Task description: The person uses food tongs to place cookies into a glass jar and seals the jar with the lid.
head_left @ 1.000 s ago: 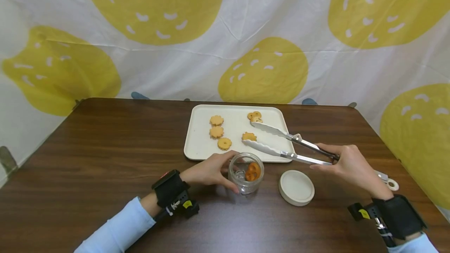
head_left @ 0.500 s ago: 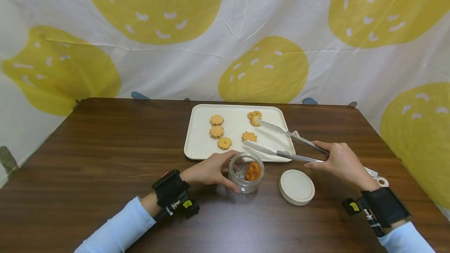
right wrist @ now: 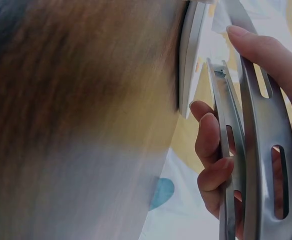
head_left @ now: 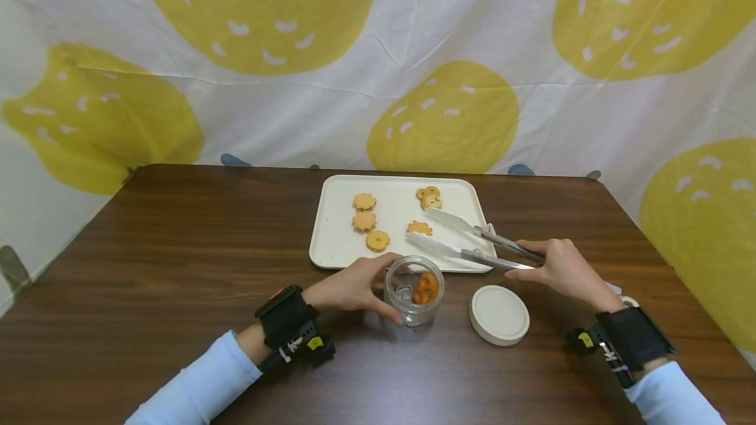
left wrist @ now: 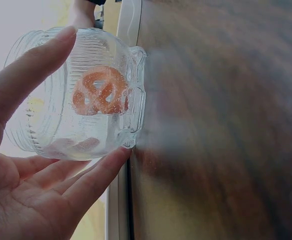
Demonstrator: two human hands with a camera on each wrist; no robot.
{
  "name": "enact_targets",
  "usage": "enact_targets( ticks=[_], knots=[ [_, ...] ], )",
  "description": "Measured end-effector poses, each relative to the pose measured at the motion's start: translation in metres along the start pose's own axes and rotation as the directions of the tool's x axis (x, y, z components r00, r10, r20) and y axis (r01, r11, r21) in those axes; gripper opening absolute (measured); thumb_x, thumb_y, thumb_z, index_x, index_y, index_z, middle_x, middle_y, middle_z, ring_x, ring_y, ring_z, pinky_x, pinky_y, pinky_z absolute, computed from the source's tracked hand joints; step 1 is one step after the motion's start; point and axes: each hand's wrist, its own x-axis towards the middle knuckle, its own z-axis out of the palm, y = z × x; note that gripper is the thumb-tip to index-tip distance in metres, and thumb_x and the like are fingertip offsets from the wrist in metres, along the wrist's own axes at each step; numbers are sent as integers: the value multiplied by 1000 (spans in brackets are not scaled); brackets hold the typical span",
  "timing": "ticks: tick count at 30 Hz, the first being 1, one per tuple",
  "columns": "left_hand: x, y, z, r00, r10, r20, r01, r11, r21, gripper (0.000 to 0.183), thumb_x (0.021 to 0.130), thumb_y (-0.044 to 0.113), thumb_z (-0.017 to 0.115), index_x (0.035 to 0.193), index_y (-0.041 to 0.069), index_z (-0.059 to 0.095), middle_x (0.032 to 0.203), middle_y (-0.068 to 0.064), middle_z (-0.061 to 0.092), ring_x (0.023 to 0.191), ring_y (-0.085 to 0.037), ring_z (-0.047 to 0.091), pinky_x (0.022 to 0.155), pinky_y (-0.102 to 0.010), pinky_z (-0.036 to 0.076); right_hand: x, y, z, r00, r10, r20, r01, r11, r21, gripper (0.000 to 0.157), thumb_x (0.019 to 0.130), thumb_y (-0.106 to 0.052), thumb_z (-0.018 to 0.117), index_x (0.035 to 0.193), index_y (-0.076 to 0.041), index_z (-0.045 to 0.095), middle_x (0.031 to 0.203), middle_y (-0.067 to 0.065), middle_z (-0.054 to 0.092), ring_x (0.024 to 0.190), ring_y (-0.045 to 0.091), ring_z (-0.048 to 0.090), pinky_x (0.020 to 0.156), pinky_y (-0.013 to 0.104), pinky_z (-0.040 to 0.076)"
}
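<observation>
My left hand [head_left: 360, 286] holds a glass jar [head_left: 407, 313] round its side, thumb on one side and fingers on the other. Inside the lidless jar lies a brown pretzel [left wrist: 100, 90]. Metal tongs [right wrist: 258, 150] are gripped in my right hand [head_left: 564, 273], which reaches in from the right. The tongs' two tips are spread over the white tray [head_left: 336, 185]. One tip overlaps the edge of a flower-shaped cracker [head_left: 419, 227]; the other is just below a small cluster with a pale round cookie [head_left: 431, 202] and pretzel pieces [head_left: 428, 191].
On the tray's left side, two scalloped crackers [head_left: 364, 201] and a ring-shaped cookie [head_left: 377, 241] lie in a column. A round white lid [head_left: 499, 315] sits on the brown table [head_left: 177, 248] between the jar and my right arm. A patterned cloth [head_left: 283, 117] hangs behind.
My right hand and the tongs have moved left and slightly forward, with the tips still spread over the tray. The left hand and jar have stayed put.
</observation>
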Motion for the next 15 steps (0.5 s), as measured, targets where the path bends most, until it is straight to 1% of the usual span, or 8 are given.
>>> enact_targets(
  ticks=[3,6,7,9,11,15],
  knots=[
    [0,1,0,1000,2,0,-2,1000,-6,75,62,17,80,123,1,41,122,-18,55,110,-24,51,95,-36,46,1,0,1,1000,-1,-2,1,1000,1,64,66,-41,74,106,7,62,72,14,66,58,19,46,47,29,37],
    [-1,1,0,1000,2,1,-2,1000,-3,75,62,17,80,123,1,41,122,-18,54,110,-24,51,95,-36,46,1,0,1,1000,0,-6,0,1000,5,61,66,-40,74,104,6,63,70,11,64,57,17,45,46,27,35],
    [-1,1,0,1000,3,2,-3,1000,-2,75,62,17,80,123,1,41,122,-18,54,110,-25,51,95,-36,46,1,0,1,1000,2,-4,-2,1000,8,59,67,-39,74,104,6,63,70,12,64,57,17,45,45,27,35],
    [-1,1,0,1000,2,2,-2,1000,1,75,62,18,80,124,1,40,121,-18,54,110,-25,51,95,-36,46,1,-1,1,1000,-4,-9,4,1000,9,57,68,-38,74,102,5,64,77,18,68,58,17,47,45,27,35],
    [-1,1,0,1000,1,4,-1,1000,-2,76,62,18,80,124,1,40,122,-18,54,110,-25,51,95,-36,46,0,-1,2,1000,-7,-13,7,1000,7,55,68,-38,73,102,5,65,83,22,69,58,18,47,45,27,35],
    [-1,1,0,1000,0,3,0,1000,-3,76,62,18,80,124,1,40,122,-18,54,110,-25,51,95,-37,46,0,-1,2,999,-22,-30,21,1000,-2,52,69,-37,73,101,4,66,89,27,68,60,18,48,47,27,37]
  ],
)
